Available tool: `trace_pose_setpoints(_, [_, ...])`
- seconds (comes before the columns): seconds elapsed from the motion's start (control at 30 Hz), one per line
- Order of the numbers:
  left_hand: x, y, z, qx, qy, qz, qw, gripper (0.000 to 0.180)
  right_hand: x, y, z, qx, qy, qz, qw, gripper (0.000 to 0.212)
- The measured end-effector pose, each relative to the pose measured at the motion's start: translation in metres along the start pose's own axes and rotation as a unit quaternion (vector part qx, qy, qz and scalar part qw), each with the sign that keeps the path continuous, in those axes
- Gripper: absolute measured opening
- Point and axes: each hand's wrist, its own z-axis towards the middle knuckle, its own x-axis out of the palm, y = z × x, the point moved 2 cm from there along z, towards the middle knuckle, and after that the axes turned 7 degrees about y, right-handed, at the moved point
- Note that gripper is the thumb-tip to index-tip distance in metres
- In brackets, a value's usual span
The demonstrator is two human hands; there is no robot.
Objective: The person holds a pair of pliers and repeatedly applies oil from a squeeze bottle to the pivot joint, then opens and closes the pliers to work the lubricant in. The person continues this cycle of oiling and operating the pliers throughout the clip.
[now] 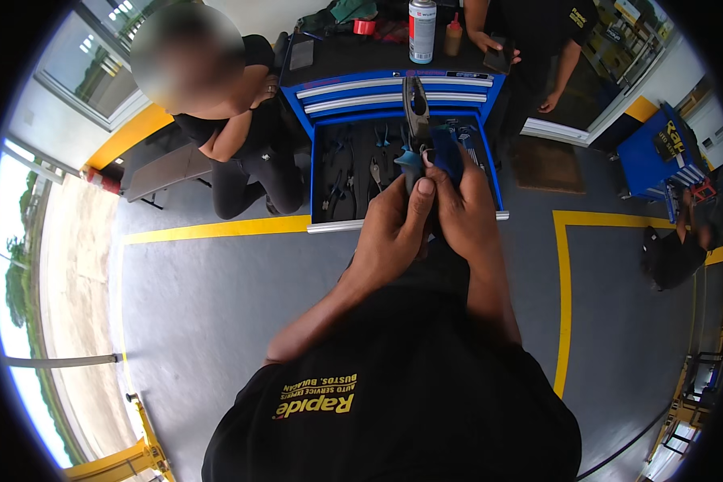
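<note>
A pair of pliers (417, 120) with dark metal jaws is held up in front of me, jaws pointing away, over an open tool drawer (335, 227). My left hand (395, 218) is closed around its blue-grey handle, thumb on top. My right hand (467, 210) is closed at the other side of the pliers, its fingers by a dark blue part that could be the second handle or a cloth; I cannot tell which. Several more pliers (375, 171) lie in the drawer's dark tray, partly hidden behind my hands.
The drawer belongs to a blue tool cabinet (301, 103), with a spray can (422, 32) and a small bottle (453, 37) on top. One person (249, 136) crouches at left with folded arms; another (530, 48) stands at right. A bench (169, 173) and a blue cart (659, 157) stand farther out.
</note>
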Motion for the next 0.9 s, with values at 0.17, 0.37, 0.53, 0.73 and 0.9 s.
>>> trace_pose_setpoints(0.17, [-0.008, -0.005, 0.001, -0.026, 0.0, -0.009, 1.0, 0.053, -0.027, 0.008, -0.005, 0.004, 0.002, 0.047, 0.999, 0.028])
trace_pose_setpoints(0.37, [-0.012, -0.01, 0.001, -0.012, 0.019, -0.008, 1.0, 0.053, -0.034, 0.012, -0.003, 0.01, 0.024, 0.119, 0.993, 0.029])
trace_pose_setpoints(0.53, [-0.022, -0.017, -0.003, 0.017, 0.021, 0.044, 0.999, 0.052, -0.042, 0.014, -0.005, 0.013, 0.035, 0.112, 0.993, 0.032])
trace_pose_setpoints(0.73, [-0.032, -0.019, -0.008, 0.016, 0.035, 0.063, 0.997, 0.049, -0.042, 0.018, -0.006, 0.004, 0.07, 0.072, 0.995, 0.036])
trace_pose_setpoints(0.9, [-0.014, -0.004, -0.001, 0.013, 0.006, -0.012, 1.0, 0.047, -0.01, 0.006, -0.002, -0.023, 0.044, 0.055, 0.997, 0.035])
